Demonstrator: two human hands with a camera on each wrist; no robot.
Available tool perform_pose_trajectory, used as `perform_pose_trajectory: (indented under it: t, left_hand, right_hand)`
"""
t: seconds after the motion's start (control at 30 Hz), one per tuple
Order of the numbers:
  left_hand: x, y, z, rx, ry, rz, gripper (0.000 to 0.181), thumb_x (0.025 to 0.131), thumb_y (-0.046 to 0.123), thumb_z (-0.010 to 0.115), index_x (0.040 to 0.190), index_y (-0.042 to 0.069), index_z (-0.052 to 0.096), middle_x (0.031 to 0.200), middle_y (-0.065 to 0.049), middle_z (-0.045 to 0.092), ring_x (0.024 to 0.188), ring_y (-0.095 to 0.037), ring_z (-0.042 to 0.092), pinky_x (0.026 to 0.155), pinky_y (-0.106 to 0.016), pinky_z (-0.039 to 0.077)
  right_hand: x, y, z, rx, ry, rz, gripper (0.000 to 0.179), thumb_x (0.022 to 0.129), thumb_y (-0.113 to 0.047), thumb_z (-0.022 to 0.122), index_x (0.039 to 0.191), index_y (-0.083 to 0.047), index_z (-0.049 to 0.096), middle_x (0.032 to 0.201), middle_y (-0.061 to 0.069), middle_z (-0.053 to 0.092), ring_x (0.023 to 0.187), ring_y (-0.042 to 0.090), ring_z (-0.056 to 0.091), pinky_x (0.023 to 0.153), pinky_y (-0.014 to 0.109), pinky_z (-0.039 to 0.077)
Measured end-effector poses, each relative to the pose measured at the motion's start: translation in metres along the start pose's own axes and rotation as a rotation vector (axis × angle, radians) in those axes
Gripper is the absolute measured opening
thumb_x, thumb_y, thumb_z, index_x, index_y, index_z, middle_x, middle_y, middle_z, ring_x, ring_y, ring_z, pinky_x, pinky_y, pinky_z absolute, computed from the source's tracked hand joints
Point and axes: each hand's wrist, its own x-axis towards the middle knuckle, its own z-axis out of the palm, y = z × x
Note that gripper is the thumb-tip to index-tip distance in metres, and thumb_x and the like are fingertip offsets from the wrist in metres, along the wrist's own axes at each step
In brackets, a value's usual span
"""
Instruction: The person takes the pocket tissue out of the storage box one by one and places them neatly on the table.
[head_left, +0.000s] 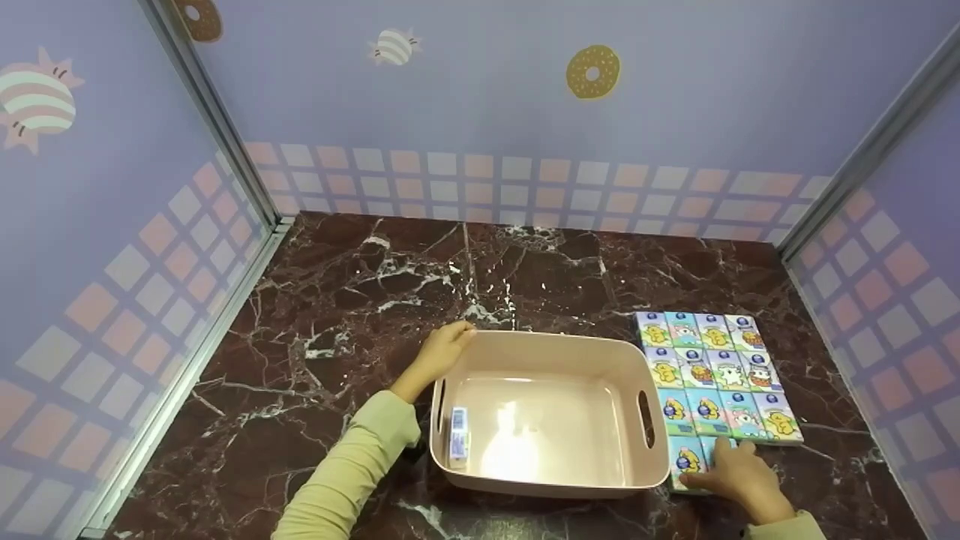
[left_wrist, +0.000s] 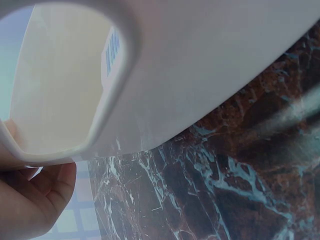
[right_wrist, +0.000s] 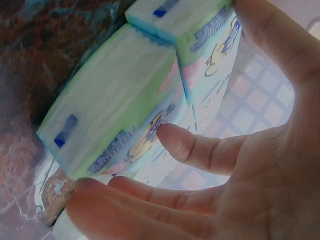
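A pale pink plastic basin (head_left: 555, 487) with oval handle holes stands on the dark marbled surface. My left hand (head_left: 448, 349) grips its rim at the far left corner; in the left wrist view, the fingers (left_wrist: 59, 187) curl over the edge beside the handle hole. One small pack (head_left: 458, 435) lies inside against the left wall. Right of the basin, several cartoon-printed tissue packs (head_left: 694, 367) lie in close rows. Over the nearest row is my right hand (head_left: 742, 476), fingers spread at a tissue pack (right_wrist: 115, 100), its thumb by the neighbouring pack (head_left: 686, 465).
Purple panels with pink and white squares enclose the marbled surface (head_left: 337, 300) at the back and both sides. The left panel has a metal rail (head_left: 180, 390) along its foot. The packs sit close to the basin's right wall.
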Motion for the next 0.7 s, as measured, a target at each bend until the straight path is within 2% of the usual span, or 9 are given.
perform_pose_trajectory:
  t: [0.07, 0.17, 0.27, 0.4, 0.53, 0.7]
  left_hand:
    - [0.000, 0.000, 0.000, 0.007, 0.003, 0.001, 0.021, 0.090, 0.023, 0.048, 0.092, 0.008, 0.062, 0.090, -0.010, 0.066, 0.081, -0.025, 0.059, 0.076, -0.041, 0.044]
    - [0.000, 0.000, 0.000, 0.006, 0.005, -0.009, 0.021, 0.089, 0.024, 0.048, 0.092, 0.008, 0.062, 0.093, -0.010, 0.066, 0.084, -0.026, 0.060, 0.077, -0.042, 0.044]
    - [0.000, 0.000, 0.000, -0.001, 0.005, -0.015, 0.021, 0.089, 0.024, 0.049, 0.092, 0.008, 0.062, 0.092, -0.010, 0.066, 0.084, -0.026, 0.060, 0.078, -0.042, 0.044]
    - [0.000, -0.001, 0.001, -0.008, 0.004, -0.017, 0.019, 0.089, 0.022, 0.049, 0.091, 0.009, 0.062, 0.089, -0.009, 0.066, 0.080, -0.024, 0.059, 0.077, -0.041, 0.044]
    - [0.001, -0.001, 0.001, -0.007, -0.001, -0.022, 0.019, 0.089, 0.022, 0.049, 0.091, 0.009, 0.062, 0.087, -0.009, 0.065, 0.078, -0.023, 0.057, 0.076, -0.040, 0.044]
    - [0.000, 0.001, 0.000, -0.007, 0.000, -0.012, 0.020, 0.089, 0.022, 0.049, 0.093, 0.008, 0.062, 0.089, -0.009, 0.066, 0.080, -0.024, 0.058, 0.076, -0.041, 0.044]
  right_hand:
    - [0.002, 0.000, -0.004, -0.008, -0.026, -0.009, 0.097, 0.058, -0.064, 0.066, 0.114, 0.012, 0.040, 0.095, 0.038, 0.039, 0.077, 0.044, 0.050, 0.061, 0.053, 0.040]
    - [0.006, -0.003, -0.016, -0.024, -0.058, -0.029, 0.099, 0.062, -0.065, 0.062, 0.118, 0.013, 0.038, 0.105, 0.043, 0.037, 0.088, 0.052, 0.046, 0.065, 0.054, 0.040]
    - [0.008, -0.010, -0.032, -0.034, -0.035, -0.065, 0.093, 0.066, -0.065, 0.059, 0.114, 0.012, 0.041, 0.107, 0.042, 0.039, 0.091, 0.051, 0.045, 0.063, 0.051, 0.041]
    - [0.009, -0.024, -0.054, -0.018, 0.056, -0.130, 0.081, 0.070, -0.064, 0.056, 0.106, 0.008, 0.046, 0.100, 0.035, 0.043, 0.074, 0.036, 0.051, 0.055, 0.041, 0.040]
    - [0.012, -0.042, -0.071, -0.020, 0.174, -0.204, 0.075, 0.072, -0.063, 0.054, 0.105, 0.004, 0.049, 0.097, 0.028, 0.047, 0.068, 0.030, 0.051, 0.053, 0.039, 0.039]
    - [0.017, -0.068, -0.083, -0.044, 0.279, -0.293, 0.053, 0.078, -0.049, 0.058, 0.100, -0.001, 0.051, 0.090, 0.020, 0.050, 0.058, 0.021, 0.046, 0.048, 0.034, 0.035]
